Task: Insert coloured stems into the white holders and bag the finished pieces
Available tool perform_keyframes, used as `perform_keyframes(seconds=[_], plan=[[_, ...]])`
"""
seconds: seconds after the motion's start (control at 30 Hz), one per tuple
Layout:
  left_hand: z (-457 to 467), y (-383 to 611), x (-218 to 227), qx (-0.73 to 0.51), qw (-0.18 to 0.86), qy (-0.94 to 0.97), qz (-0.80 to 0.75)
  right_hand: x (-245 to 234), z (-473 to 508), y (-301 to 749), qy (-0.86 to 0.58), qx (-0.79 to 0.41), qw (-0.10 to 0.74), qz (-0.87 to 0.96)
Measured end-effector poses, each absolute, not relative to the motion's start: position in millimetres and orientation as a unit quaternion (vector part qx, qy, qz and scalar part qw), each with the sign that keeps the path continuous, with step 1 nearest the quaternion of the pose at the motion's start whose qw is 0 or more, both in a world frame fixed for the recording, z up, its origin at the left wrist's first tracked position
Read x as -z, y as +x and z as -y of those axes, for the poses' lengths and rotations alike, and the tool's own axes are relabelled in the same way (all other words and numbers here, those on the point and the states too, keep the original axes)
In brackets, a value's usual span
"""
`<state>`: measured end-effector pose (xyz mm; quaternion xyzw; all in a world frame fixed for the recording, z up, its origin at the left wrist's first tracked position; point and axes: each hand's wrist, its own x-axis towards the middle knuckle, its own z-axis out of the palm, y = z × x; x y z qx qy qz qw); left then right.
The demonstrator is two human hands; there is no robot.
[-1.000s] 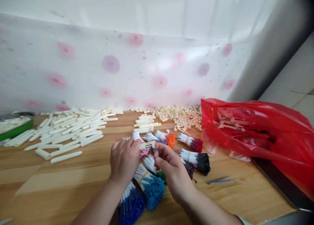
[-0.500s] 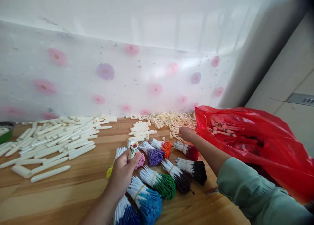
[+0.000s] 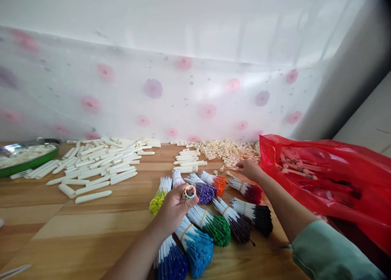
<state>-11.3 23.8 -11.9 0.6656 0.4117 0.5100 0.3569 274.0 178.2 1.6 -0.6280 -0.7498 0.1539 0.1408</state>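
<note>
My left hand [image 3: 174, 206] is closed around a multicolour pen barrel [image 3: 190, 191], its open end facing me with several coloured tips inside. My right hand [image 3: 251, 170] reaches to the front edge of a pile of small cream plastic pen parts [image 3: 226, 148]. Its fingers are pressed together beside a few small round-headed pieces [image 3: 222, 168]; whatever they pinch is too small to make out. Around my left hand lie banded bundles of pen refills with white stems, among them a green bundle [image 3: 221, 231], a light blue bundle [image 3: 200, 249] and a purple bundle [image 3: 206, 192].
At the left, white pen barrels [image 3: 97, 162] lie heaped on the wooden table [image 3: 76, 235], near a green-sided bowl [image 3: 39, 162] of pale parts. A short row of barrels [image 3: 189, 163] lies mid-table. On the right, a red plastic bag [image 3: 345, 178] holds assembled-looking pens.
The view has turned left, bringing the bowl further in. My left hand has tipped the barrel's open end toward me. My right hand stays by the small parts, with its fingertips now showing more.
</note>
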Motion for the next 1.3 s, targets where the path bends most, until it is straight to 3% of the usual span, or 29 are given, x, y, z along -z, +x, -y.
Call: perform_keyframes(seconds=[0.17,0.2,0.23,0.3,0.4,0.8,1.3], plan=[[-21,-12,3,-0.497,0.342,0.714,-0.355,-50,-104,248,-0.511,-0.225,0.359,0.748],[-22,-12,3,-0.496,0.337,0.721,-0.348,-55,-86,237,-0.408,-0.319,0.457,0.723],[-22,-12,4,-0.495,0.332,0.726,-0.343,-58,-70,226,-0.309,-0.414,0.505,0.692],[-23,-12,7,-0.494,0.323,0.732,-0.340,-57,-44,203,-0.196,-0.534,0.527,0.632],[-25,-11,13,-0.491,0.319,0.733,-0.346,-48,-24,181,-0.132,-0.557,0.564,0.596],[-23,-8,10,-0.449,0.360,0.707,-0.411,-54,-7,194,-0.181,-0.197,0.521,0.810],[-23,-7,8,-0.425,0.385,0.701,-0.424,-46,-7,179,-0.166,-0.134,0.472,0.855]])
